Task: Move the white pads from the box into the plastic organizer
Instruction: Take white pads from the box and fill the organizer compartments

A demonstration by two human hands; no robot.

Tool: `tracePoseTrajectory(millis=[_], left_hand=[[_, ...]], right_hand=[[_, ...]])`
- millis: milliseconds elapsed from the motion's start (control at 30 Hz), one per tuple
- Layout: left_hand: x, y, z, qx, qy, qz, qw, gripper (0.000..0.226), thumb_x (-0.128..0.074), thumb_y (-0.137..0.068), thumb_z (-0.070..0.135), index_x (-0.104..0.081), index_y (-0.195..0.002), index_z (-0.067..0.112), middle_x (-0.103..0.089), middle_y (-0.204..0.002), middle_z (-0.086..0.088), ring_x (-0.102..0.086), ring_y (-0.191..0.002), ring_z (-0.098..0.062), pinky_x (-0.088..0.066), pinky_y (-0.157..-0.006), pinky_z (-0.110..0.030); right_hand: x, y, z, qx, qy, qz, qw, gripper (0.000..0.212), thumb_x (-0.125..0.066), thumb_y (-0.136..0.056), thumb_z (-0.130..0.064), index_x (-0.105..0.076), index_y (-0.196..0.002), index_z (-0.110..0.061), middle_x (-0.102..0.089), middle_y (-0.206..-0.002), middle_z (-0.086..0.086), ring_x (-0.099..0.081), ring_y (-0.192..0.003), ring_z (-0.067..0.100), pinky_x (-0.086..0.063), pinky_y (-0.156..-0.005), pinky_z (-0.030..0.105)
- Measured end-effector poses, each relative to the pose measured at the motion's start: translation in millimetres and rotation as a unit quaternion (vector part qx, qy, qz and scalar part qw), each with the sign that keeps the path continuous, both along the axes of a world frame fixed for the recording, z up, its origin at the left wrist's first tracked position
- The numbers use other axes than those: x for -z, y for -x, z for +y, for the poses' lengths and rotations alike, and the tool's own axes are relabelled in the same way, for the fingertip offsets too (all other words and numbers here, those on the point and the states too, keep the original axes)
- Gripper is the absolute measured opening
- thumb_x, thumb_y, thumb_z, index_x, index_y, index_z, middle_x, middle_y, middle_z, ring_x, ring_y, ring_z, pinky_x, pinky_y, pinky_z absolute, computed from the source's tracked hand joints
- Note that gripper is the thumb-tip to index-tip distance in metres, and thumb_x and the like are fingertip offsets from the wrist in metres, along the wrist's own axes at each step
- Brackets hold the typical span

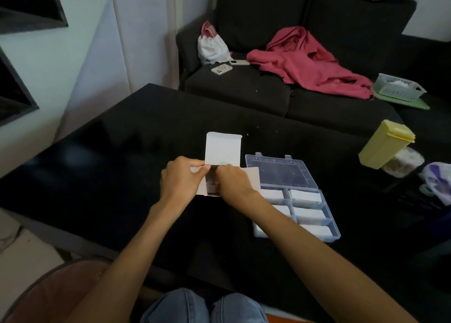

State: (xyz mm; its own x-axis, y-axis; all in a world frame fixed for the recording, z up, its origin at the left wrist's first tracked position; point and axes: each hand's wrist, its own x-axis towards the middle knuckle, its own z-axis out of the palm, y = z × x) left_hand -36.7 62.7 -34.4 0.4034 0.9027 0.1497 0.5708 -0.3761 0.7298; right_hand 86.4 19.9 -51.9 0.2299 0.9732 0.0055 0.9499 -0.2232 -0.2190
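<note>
Head view: both hands, left (181,178) and right (235,181), grip box (223,151); contents hidden, perhaps pads.

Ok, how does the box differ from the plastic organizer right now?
The box is opaque white card; the plastic organizer is clear. The left hand and right hand are at the box; the organizer lies untouched to its right. The organizer has compartments holding white pads. Both are open on the black table.

A black table (122,156) carries the box (223,151) at the hands' grip, the plastic organizer (327,234) just right of it — yellow container (385,143) farther right
</note>
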Motion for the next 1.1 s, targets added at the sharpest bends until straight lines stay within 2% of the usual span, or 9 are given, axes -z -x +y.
tracePoseTrajectory(millis=[200,300,367,433,533,667,833,967,1100], left_hand=[[1,6,8,-0.023,0.005,0.034,0.999,0.028,-0.059,-0.091,0.036,-0.069,-0.115,0.024,-0.069,-0.112,0.0,-0.06,-0.105,-0.021,-0.035,-0.071,-0.024],[-1,7,13,-0.001,0.036,0.055,0.998,0.03,-0.059,-0.09,0.037,-0.069,-0.114,0.022,-0.068,-0.113,0.0,-0.06,-0.105,-0.021,-0.033,-0.07,-0.024],[0,5,16,0.018,0.065,0.087,0.994,0.033,-0.059,-0.089,0.041,-0.068,-0.114,0.021,-0.067,-0.115,0.0,-0.059,-0.105,-0.022,-0.037,-0.071,-0.028],[2,2,17,0.028,0.082,0.119,0.989,0.035,-0.057,-0.089,0.045,-0.067,-0.115,0.024,-0.066,-0.115,0.0,-0.059,-0.104,-0.022,-0.04,-0.073,-0.029],[5,-3,15,0.002,0.044,0.167,0.985,0.037,-0.051,-0.092,0.047,-0.061,-0.121,0.027,-0.063,-0.119,0.0,-0.059,-0.105,-0.022,-0.039,-0.072,-0.03],[13,-9,12,-0.03,-0.009,0.178,0.984,0.043,-0.05,-0.092,0.049,-0.054,-0.128,0.025,-0.061,-0.123,-0.002,-0.059,-0.108,-0.023,-0.042,-0.074,-0.033],[8,-14,6,-0.059,-0.121,0.162,0.978,0.051,-0.051,-0.091,0.048,-0.05,-0.132,0.018,-0.046,-0.139,-0.005,-0.039,-0.13,-0.024,-0.038,-0.1,-0.04],[-23,-38,-33,0.066,-0.151,0.009,0.986,0.033,-0.051,-0.093,0.037,-0.056,-0.123,0.025,-0.054,-0.123,0.006,-0.046,-0.11,-0.004,-0.036,-0.086,-0.022],[-32,-71,-68,0.251,-0.029,0.038,0.967,0.039,-0.051,-0.093,0.038,-0.05,-0.132,0.029,-0.059,-0.125,0.006,-0.056,-0.111,-0.009,-0.044,-0.088,-0.023]], right_hand=[[-20,0,-24,-0.076,-0.028,-0.095,0.992,0.021,-0.054,-0.092,-0.016,-0.065,-0.109,-0.01,-0.062,-0.112,0.013,-0.06,-0.101,0.028,-0.046,-0.087,0.033],[-22,-4,-45,-0.093,-0.13,-0.112,0.981,0.02,-0.063,-0.087,-0.02,-0.07,-0.104,-0.013,-0.064,-0.102,0.012,-0.06,-0.093,0.026,-0.044,-0.074,0.029],[-21,-7,-54,-0.039,-0.174,-0.04,0.983,0.022,-0.064,-0.087,-0.025,-0.071,-0.105,-0.016,-0.063,-0.096,0.008,-0.056,-0.089,0.02,-0.04,-0.07,0.024],[-22,-16,-58,0.011,-0.151,0.092,0.984,0.026,-0.062,-0.088,-0.027,-0.069,-0.111,-0.018,-0.067,-0.099,0.003,-0.056,-0.088,0.013,-0.049,-0.075,0.026],[-32,-27,-65,0.076,-0.09,0.313,0.942,0.028,-0.063,-0.087,-0.021,-0.065,-0.114,-0.013,-0.067,-0.109,0.002,-0.062,-0.094,0.01,-0.055,-0.082,0.027],[-36,-44,-76,0.12,-0.099,0.38,0.912,0.025,-0.061,-0.089,-0.021,-0.063,-0.113,-0.015,-0.064,-0.107,-0.001,-0.06,-0.095,0.009,-0.047,-0.072,0.015],[-36,-65,-92,0.136,-0.074,0.41,0.899,0.02,-0.06,-0.089,-0.02,-0.062,-0.109,-0.022,-0.063,-0.111,0.001,-0.058,-0.104,0.017,-0.048,-0.086,0.027],[-39,-77,-110,0.11,-0.031,0.41,0.905,0.024,-0.056,-0.092,-0.019,-0.06,-0.116,-0.017,-0.06,-0.113,0.0,-0.057,-0.103,0.016,-0.05,-0.078,0.022],[-43,-94,-130,0.092,0.002,0.387,0.917,0.019,-0.052,-0.094,-0.015,-0.06,-0.11,-0.019,-0.061,-0.1,-0.004,-0.059,-0.094,0.012,-0.05,-0.076,0.02]])
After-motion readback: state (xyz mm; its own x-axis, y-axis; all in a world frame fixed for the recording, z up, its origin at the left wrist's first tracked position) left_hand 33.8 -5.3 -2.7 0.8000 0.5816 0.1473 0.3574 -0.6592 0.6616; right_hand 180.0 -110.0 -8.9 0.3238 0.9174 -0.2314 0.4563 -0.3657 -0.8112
